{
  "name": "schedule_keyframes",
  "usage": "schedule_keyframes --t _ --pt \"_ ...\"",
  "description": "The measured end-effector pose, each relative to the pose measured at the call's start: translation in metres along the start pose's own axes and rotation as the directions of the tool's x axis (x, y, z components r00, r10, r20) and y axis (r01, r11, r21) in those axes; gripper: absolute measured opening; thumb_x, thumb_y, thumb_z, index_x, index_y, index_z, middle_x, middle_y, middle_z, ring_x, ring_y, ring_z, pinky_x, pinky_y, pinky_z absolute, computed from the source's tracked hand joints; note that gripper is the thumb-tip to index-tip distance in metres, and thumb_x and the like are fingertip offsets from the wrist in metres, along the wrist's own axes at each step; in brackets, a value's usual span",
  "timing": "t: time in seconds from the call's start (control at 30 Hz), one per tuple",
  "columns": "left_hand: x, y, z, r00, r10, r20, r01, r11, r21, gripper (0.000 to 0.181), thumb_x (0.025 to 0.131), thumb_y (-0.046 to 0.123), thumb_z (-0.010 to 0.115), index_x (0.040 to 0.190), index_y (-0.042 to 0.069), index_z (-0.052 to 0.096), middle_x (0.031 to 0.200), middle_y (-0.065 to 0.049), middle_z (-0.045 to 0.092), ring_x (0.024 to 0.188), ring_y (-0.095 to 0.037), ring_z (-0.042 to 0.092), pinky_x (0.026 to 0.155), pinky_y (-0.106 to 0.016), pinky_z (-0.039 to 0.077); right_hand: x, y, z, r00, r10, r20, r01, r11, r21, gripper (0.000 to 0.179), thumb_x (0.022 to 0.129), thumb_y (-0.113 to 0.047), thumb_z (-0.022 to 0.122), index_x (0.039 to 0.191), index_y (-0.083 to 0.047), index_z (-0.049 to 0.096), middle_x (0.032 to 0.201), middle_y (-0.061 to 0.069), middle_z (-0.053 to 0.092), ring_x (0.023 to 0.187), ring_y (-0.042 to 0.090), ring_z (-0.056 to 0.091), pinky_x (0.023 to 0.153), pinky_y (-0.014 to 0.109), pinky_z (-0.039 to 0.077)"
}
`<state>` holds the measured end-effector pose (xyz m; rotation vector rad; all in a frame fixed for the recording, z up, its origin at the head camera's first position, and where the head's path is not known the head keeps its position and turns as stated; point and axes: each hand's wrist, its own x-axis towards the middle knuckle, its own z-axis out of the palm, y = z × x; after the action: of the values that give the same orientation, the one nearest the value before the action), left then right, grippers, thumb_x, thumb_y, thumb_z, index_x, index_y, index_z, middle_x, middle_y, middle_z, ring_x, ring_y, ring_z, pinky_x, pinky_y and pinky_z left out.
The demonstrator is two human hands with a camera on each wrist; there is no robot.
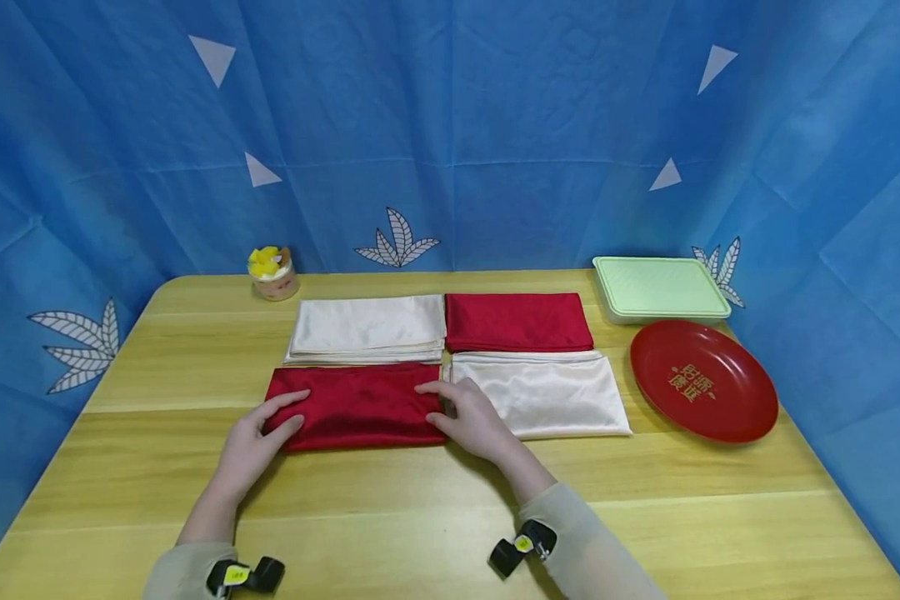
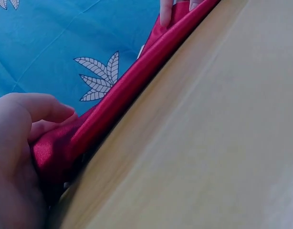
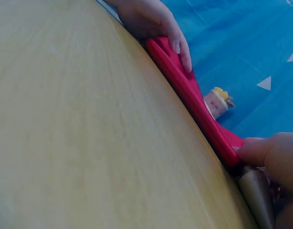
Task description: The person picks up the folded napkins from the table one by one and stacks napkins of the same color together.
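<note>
A folded red satin cloth lies flat at the front left of a two-by-two group of folded cloths. My left hand rests at its left end, thumb and a finger lying on top. At the opposite end my right hand touches the cloth with thumb and forefinger, beside a folded white cloth. Behind are another white cloth and another red cloth. In the right wrist view, the left hand lays fairly straight fingers on the red cloth. Other fingers are partly hidden.
On the wooden table, a red oval plate with gold characters sits at the right. Behind it is a pale green lidded box. A small cup with a yellow flower-like top stands back left. Blue curtains border the table.
</note>
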<state>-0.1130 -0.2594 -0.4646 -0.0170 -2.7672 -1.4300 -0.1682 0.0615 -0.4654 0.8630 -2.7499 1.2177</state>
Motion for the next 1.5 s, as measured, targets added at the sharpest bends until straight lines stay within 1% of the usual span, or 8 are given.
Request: schedule_keyframes --t 0.17,0.3,0.43,0.73,0.87,1.1,1.33,1.5 --pt "-0.002 0.003 0.0 1.0 -0.001 0.014 0.002 0.997 -0.079 0.036 0.093 0.024 0.064 0.127 0.013 0.06 0.136 -0.015 0.049 0.126 -0.031 0.039 0.101 -0.051 0.03 -0.002 -0.002 0.0 1.0 0.021 0.014 -0.021 1.0 0.012 0.038 0.082 -0.009 0.074 0.118 -0.016 0.067 0.068 -0.007 0.044 0.076 0.013 0.042 0.066 0.028 0.038" --pt "-0.004 0.004 0.001 0.999 0.011 -0.037 -0.016 0.989 -0.146 0.034 0.091 0.018 0.066 0.124 0.011 0.062 0.131 -0.01 0.054 0.12 -0.016 0.042 0.097 -0.03 0.032 -0.002 -0.001 0.0 0.999 0.029 0.016 -0.03 0.998 0.049 0.037 0.082 -0.008 0.074 0.117 -0.017 0.068 0.069 -0.007 0.045 0.075 0.012 0.042 0.066 0.028 0.038" --pt "-0.004 0.003 0.002 0.995 0.039 -0.09 -0.051 0.989 -0.138 0.032 0.091 0.017 0.067 0.122 0.012 0.063 0.126 -0.005 0.058 0.114 -0.003 0.044 0.092 -0.016 0.033 -0.001 0.0 0.0 0.999 0.04 0.012 -0.041 0.992 0.118 0.034 0.083 -0.007 0.073 0.115 -0.018 0.069 0.073 -0.008 0.051 0.075 0.012 0.046 0.067 0.028 0.041" --pt "0.002 0.001 0.006 0.974 0.054 -0.218 -0.104 0.969 -0.225 0.029 0.089 0.013 0.069 0.117 0.007 0.066 0.118 -0.002 0.062 0.108 -0.004 0.051 0.089 -0.013 0.038 -0.002 -0.008 -0.004 0.994 0.108 -0.033 -0.096 0.962 0.256 0.03 0.086 -0.006 0.069 0.114 -0.018 0.069 0.11 -0.005 0.066 0.094 0.012 0.056 0.082 0.031 0.047" --pt "0.005 0.007 0.011 0.955 0.013 -0.296 -0.106 0.948 -0.299 0.028 0.087 0.011 0.071 0.114 0.007 0.068 0.114 -0.001 0.065 0.107 -0.007 0.052 0.089 -0.015 0.039 0.0 -0.013 -0.009 0.992 0.114 -0.057 -0.088 0.938 0.335 0.03 0.088 -0.004 0.067 0.115 -0.018 0.069 0.1 0.0 0.065 0.082 0.015 0.059 0.074 0.03 0.05" --pt "0.023 0.035 0.029 0.942 0.006 -0.336 -0.159 0.89 -0.428 0.026 0.086 0.0 0.068 0.112 -0.002 0.066 0.11 -0.01 0.065 0.109 -0.012 0.051 0.091 -0.018 0.039 0.008 -0.008 -0.029 0.978 0.157 -0.14 -0.093 0.919 0.382 0.032 0.088 -0.002 0.066 0.116 -0.018 0.068 0.111 -0.001 0.065 0.088 0.018 0.062 0.077 0.031 0.052" --pt "0.047 0.069 0.057 0.926 0.073 -0.371 -0.246 0.86 -0.446 0.025 0.084 -0.007 0.066 0.109 -0.009 0.065 0.112 -0.024 0.062 0.108 -0.014 0.053 0.096 -0.021 0.037 0.008 -0.015 -0.069 0.953 0.219 -0.209 -0.12 0.908 0.401 0.03 0.09 0.004 0.06 0.119 0.001 0.063 0.117 0.016 0.061 0.101 0.029 0.057 0.085 0.036 0.05" --pt "0.065 0.083 0.078 0.934 0.094 -0.343 -0.26 0.838 -0.479 0.028 0.086 -0.005 0.065 0.114 -0.007 0.065 0.116 -0.022 0.062 0.113 -0.019 0.052 0.1 -0.025 0.035 0.013 0.013 -0.086 0.917 0.296 -0.266 -0.156 0.883 0.443 0.031 0.092 -0.001 0.061 0.122 -0.005 0.064 0.118 0.012 0.062 0.1 0.023 0.054 0.087 0.03 0.046"
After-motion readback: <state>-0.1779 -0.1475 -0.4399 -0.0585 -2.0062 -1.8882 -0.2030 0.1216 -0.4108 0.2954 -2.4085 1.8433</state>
